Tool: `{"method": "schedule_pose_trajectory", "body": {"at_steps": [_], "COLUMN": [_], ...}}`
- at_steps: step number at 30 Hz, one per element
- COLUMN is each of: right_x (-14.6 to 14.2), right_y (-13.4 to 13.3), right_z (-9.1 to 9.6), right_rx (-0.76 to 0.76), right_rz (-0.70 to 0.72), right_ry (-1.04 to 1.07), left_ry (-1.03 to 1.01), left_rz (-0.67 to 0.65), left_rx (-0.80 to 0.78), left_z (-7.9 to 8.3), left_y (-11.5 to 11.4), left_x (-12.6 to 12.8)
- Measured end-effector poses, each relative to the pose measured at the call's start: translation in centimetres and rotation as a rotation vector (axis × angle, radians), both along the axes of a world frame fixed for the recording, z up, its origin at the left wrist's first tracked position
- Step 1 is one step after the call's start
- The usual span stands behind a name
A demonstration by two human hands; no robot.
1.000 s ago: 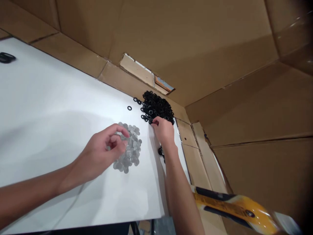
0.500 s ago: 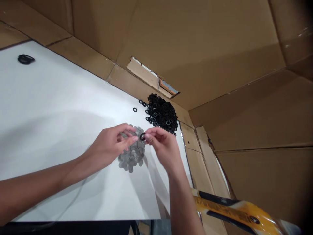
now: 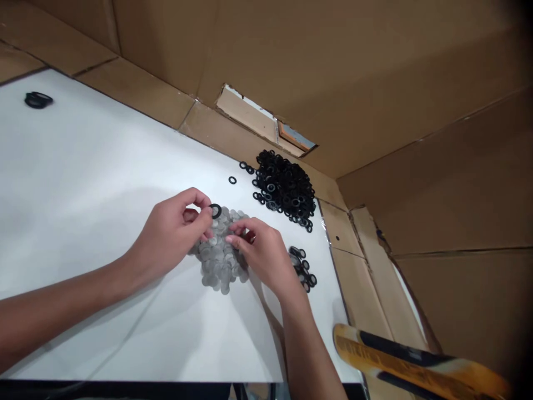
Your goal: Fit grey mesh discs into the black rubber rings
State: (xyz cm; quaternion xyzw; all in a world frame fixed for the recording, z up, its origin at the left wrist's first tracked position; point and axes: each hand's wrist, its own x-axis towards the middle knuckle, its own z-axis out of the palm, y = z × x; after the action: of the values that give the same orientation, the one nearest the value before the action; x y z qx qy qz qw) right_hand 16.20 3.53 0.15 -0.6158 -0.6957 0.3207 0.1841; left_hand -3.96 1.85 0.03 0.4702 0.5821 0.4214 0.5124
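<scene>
We saw the left hand (image 3: 169,233) pinching a black rubber ring (image 3: 215,211) between its fingertips, just above a pile of gray discs (image 3: 220,261). The right hand (image 3: 262,253) lay curled on that pile, touching it; we couldn't tell if it gripped any disc. A big heap of black rings (image 3: 285,186) sat behind, a smaller cluster (image 3: 302,266) just right. All lay on a white board (image 3: 104,166), walled by cardboard (image 3: 375,83), a yellow-black strip (image 3: 416,361) at lower right.
</scene>
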Motion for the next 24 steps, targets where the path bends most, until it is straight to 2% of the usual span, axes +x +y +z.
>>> {"method": "schedule_pose_trajectory", "body": {"at_steps": [5, 13, 18, 24], "right_x": [-0.3, 0.5, 0.8, 1.2], "right_y": [-0.2, -0.6, -0.7, -1.0], "right_z": [-1.0, 0.0, 0.1, 0.6], "right_rx": [-0.054, -0.135, -0.196, -0.263], "right_rz": [-0.017, -0.010, -0.043, -0.055], "right_ry": [0.005, 0.110, 0.309, 0.318], "left_ry": [-0.027, -0.056, -0.031, -0.024], "left_rz": [-0.018, -0.064, -0.076, -0.097], "left_rx": [-0.021, -0.030, -0.017, -0.018], "left_z": [-0.2, -0.8, -0.7, -0.6], "left_y": [0.0, -0.2, -0.2, -0.1], "left_x": [0.3, 0.3, 0.2, 0.4]}}
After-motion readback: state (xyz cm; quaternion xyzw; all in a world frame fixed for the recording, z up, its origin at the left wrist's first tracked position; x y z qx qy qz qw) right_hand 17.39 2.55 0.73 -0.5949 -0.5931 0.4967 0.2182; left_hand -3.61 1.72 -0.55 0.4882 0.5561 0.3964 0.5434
